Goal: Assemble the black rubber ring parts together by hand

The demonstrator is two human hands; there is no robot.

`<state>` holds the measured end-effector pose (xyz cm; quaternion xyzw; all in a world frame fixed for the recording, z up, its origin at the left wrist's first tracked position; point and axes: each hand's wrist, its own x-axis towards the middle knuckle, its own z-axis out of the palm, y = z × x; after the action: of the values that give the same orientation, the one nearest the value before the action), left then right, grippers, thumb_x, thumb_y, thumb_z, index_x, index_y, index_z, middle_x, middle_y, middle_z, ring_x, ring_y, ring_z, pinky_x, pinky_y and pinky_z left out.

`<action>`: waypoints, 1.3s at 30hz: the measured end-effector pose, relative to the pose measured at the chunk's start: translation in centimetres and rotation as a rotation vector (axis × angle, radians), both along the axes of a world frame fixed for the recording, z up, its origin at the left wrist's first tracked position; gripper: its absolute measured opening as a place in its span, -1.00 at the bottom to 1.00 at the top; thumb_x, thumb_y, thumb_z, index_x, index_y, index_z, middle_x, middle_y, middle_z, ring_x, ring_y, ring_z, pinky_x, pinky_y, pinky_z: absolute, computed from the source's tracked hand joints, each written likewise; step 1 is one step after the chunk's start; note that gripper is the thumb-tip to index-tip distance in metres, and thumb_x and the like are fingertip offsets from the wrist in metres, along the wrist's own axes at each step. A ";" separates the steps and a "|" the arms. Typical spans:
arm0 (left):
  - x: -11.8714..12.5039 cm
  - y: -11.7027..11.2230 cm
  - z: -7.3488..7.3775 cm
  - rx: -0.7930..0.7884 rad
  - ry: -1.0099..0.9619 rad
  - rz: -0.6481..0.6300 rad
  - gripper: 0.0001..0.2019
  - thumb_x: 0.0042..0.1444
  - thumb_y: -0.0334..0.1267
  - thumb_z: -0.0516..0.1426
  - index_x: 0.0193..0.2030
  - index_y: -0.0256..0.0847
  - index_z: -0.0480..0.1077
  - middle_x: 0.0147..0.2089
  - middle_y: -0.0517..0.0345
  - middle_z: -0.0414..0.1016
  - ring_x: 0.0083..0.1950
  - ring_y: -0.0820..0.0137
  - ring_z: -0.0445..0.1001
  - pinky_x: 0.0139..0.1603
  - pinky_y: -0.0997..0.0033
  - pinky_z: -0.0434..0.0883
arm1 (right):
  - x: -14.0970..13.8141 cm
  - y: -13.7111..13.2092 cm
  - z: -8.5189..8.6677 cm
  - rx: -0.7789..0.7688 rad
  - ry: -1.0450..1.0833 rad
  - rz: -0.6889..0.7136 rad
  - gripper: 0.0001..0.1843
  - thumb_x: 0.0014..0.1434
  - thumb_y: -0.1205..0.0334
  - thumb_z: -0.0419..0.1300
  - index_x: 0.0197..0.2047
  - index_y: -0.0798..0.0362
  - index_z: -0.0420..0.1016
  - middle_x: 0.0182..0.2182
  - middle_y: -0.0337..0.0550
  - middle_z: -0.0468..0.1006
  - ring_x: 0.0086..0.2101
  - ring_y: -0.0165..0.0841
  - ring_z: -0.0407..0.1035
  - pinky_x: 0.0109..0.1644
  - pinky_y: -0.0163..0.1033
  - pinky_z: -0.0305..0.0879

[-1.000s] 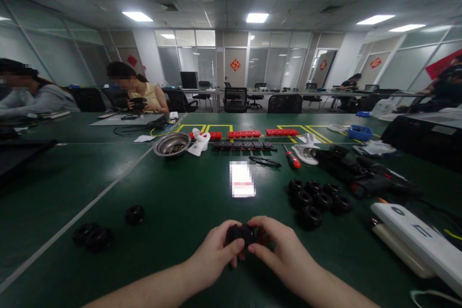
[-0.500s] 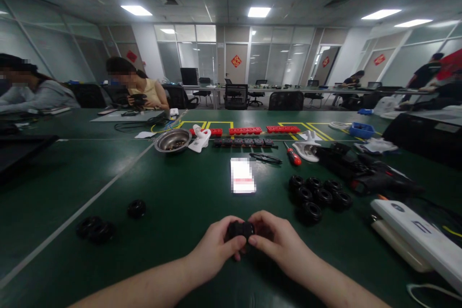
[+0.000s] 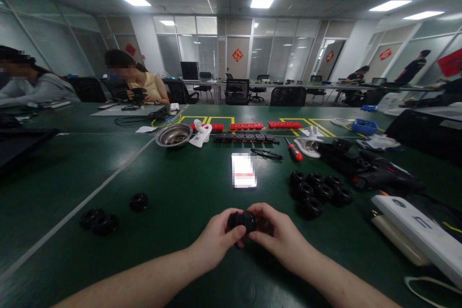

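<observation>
Between my two hands is a small black wheel-like part (image 3: 248,222), held just above the table near its front. My left hand (image 3: 224,234) wraps around its left side, thumb laid across the front. On the other side, the fingertips and thumb of my right hand (image 3: 273,229) pinch its right edge. My fingers hide much of the part. Several black tyres (image 3: 312,206) sit grouped to the right of my hands. Off to the left lie a single black tyre (image 3: 138,201) and a close pair of tyres (image 3: 103,223).
A lit phone (image 3: 244,170) lies ahead of my hands. Farther back are a metal bowl (image 3: 173,134) with small parts, red trays (image 3: 246,126), a black strip (image 3: 246,138), glasses (image 3: 267,154) and a screwdriver (image 3: 295,150). A white device (image 3: 415,221) lies at right. People sit beyond.
The black part has turned slightly in my fingers, showing more of its right end. My hands stay together around it. The whole view has shifted a little.
</observation>
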<state>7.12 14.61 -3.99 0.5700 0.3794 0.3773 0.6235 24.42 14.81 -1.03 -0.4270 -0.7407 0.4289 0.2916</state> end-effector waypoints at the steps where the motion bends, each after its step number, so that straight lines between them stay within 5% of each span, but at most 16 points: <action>1: 0.0 0.0 0.0 0.002 -0.001 -0.001 -0.63 -0.01 -0.10 0.10 -0.15 -0.33 0.23 -0.36 0.14 0.33 -0.48 0.49 0.31 -0.45 0.46 0.26 | 0.0 -0.2 0.2 0.052 -0.028 -0.002 -0.71 -0.05 0.41 0.16 -0.19 0.05 0.30 -0.35 -0.21 0.41 -0.36 -0.39 0.30 -0.29 -0.29 0.25; 7: -0.1 -0.7 0.9 0.144 0.044 0.053 -0.71 -0.03 -0.20 0.14 -0.16 -0.23 0.24 -0.23 0.14 0.33 -0.18 0.34 0.32 -0.18 0.38 0.27 | 0.2 -0.4 0.1 0.018 -0.007 -0.006 -0.49 0.03 0.21 0.14 0.05 0.00 0.08 -0.21 -0.14 0.37 -0.36 -0.39 0.32 -0.34 -0.29 0.28; 9: -0.1 -0.8 1.1 0.145 0.081 0.072 -0.69 -0.02 -0.22 0.13 -0.12 -0.21 0.23 -0.22 0.14 0.33 -0.18 0.34 0.32 -0.18 0.37 0.28 | 0.2 0.0 -0.3 -0.117 0.032 0.006 -0.66 0.13 0.07 0.00 -0.07 0.07 0.18 -0.37 -0.18 0.39 -0.50 -0.43 0.32 -0.48 -0.33 0.25; 13: 0.0 -0.6 0.9 0.100 0.160 0.073 -0.64 -0.06 -0.28 0.16 -0.08 -0.21 0.23 -0.17 0.09 0.34 -0.15 0.31 0.34 -0.15 0.34 0.29 | 0.0 0.5 -0.7 -0.294 0.057 0.007 -0.66 0.16 0.01 -0.10 -0.38 0.12 0.25 -0.58 -0.29 0.31 -0.67 -0.50 0.22 -0.64 -0.38 0.15; 16: 0.0 -0.4 0.4 0.083 0.092 0.061 -0.59 -0.03 -0.17 0.14 -0.04 -0.23 0.20 -0.14 0.04 0.36 -0.20 0.33 0.38 -0.19 0.35 0.32 | 0.0 0.3 -0.1 -0.137 0.056 -0.004 -0.83 0.07 0.19 0.08 -0.29 0.11 0.29 -0.51 -0.26 0.36 -0.54 -0.46 0.29 -0.50 -0.36 0.23; 19: 0.0 -0.4 -0.2 0.086 0.043 0.086 -0.57 0.09 -0.01 -0.02 -0.01 -0.26 0.13 -0.35 0.11 0.40 -0.45 0.42 0.40 -0.44 0.44 0.32 | 0.1 -0.2 0.6 0.088 -0.031 0.005 -0.69 -0.03 0.37 0.16 -0.15 0.05 0.30 -0.36 -0.21 0.42 -0.37 -0.40 0.31 -0.32 -0.31 0.26; 23: 0.0 -0.5 -0.4 0.057 0.111 0.117 -0.58 0.13 0.05 -0.14 -0.01 -0.21 0.09 -0.54 0.26 0.34 -0.67 0.53 0.27 -0.65 0.58 0.15 | 0.0 -0.7 0.7 0.117 -0.100 0.015 -0.68 -0.02 0.37 0.16 -0.14 0.03 0.30 -0.35 -0.21 0.44 -0.38 -0.40 0.32 -0.30 -0.29 0.27; 27: 0.0 -0.3 0.3 0.010 0.033 0.020 -0.59 0.08 0.03 -0.05 -0.07 -0.24 0.15 -0.46 0.20 0.36 -0.58 0.53 0.33 -0.57 0.55 0.19 | -0.1 -0.2 0.1 0.057 -0.049 -0.027 -0.71 -0.02 0.38 0.15 -0.17 0.05 0.28 -0.41 -0.24 0.43 -0.42 -0.42 0.32 -0.39 -0.33 0.26; 32: 0.2 -0.4 0.6 -0.038 -0.026 0.003 -0.49 0.01 -0.03 0.06 0.02 -0.28 0.05 -0.46 0.18 0.37 -0.49 0.45 0.37 -0.49 0.49 0.23 | 0.1 0.1 -0.5 0.178 -0.037 -0.088 -0.65 -0.04 0.46 0.12 -0.14 0.03 0.28 -0.27 -0.19 0.42 -0.32 -0.38 0.33 -0.30 -0.29 0.31; 36: 0.0 -0.3 0.3 0.007 0.025 -0.013 -0.54 0.01 0.09 0.01 -0.22 -0.35 0.23 -0.56 0.21 0.31 -0.55 0.48 0.30 -0.51 0.48 0.22 | 0.2 -0.4 -0.3 0.264 0.015 -0.044 -0.64 -0.03 0.50 0.07 -0.13 0.01 0.26 -0.23 -0.16 0.36 -0.27 -0.38 0.31 -0.24 -0.29 0.34; 39: -0.1 -0.3 0.3 0.131 0.076 -0.003 -0.59 -0.05 0.05 0.09 -0.28 -0.32 0.29 -0.41 0.15 0.33 -0.38 0.42 0.32 -0.38 0.44 0.25 | 0.2 -0.7 -0.2 0.224 0.111 0.045 -0.67 0.00 0.41 0.11 -0.12 0.01 0.23 -0.15 -0.12 0.30 -0.22 -0.36 0.29 -0.25 -0.30 0.36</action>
<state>7.04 14.31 -3.68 0.6240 0.3766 0.3783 0.5706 24.58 14.15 -1.28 -0.3507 -0.7762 0.3728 0.3682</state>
